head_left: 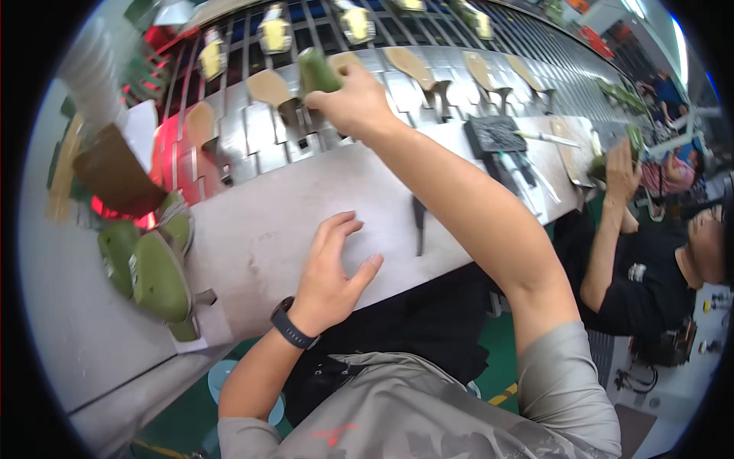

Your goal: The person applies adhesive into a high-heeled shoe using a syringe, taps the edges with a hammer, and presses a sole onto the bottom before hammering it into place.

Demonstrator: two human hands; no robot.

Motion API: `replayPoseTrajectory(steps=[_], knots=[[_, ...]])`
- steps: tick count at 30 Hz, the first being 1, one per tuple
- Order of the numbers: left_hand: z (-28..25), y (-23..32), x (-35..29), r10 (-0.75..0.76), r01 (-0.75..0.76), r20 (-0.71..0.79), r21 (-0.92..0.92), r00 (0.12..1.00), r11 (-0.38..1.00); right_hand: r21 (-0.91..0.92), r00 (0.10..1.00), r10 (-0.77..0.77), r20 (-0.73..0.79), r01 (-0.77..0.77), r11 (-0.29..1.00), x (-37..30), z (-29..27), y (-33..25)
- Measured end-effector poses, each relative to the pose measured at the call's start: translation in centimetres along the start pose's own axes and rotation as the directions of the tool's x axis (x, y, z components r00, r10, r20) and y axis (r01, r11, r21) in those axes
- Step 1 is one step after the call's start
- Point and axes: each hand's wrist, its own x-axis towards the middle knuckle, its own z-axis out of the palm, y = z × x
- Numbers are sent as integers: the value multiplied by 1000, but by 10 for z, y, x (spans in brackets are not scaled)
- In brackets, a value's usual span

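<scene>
My right hand [355,98] reaches out over the conveyor, its fingers wrapped round a green shoe last [316,70]. Part of the last is hidden behind the hand. Close beside it lies a tan high-heel sole [267,88], and another tan sole [407,64] rests to the right, both with dark heels turned toward me. My left hand [329,268] hovers over the pale worktable [245,237], palm inward, fingers apart and nothing held. A dark wristwatch [293,324] is on that wrist. At the table's left end, several green shoe lasts [160,275] lie bunched together.
Slatted metal conveyor [336,145] runs along the table's far side. A black block [495,136] and brushes [527,180] lie at the right. A brown box [115,172] stands far left. At right, a co-worker's hand [623,172] holds a green piece.
</scene>
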Motion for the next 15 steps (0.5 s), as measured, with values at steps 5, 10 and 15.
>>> replayPoseTrajectory(steps=[5,10,15], knots=[[1,2,13,81,-94,68,220,994,971,-341,942,-327,-70,286,896,26,-78,-29],[0,3,28,-34,16,86,195,996,981,-807,968,-242,66,194,558,159,-229,61],[8,-15,102,-184,241,-341,131,922,962,-995,988,139,68,57,83,262,-364,234]])
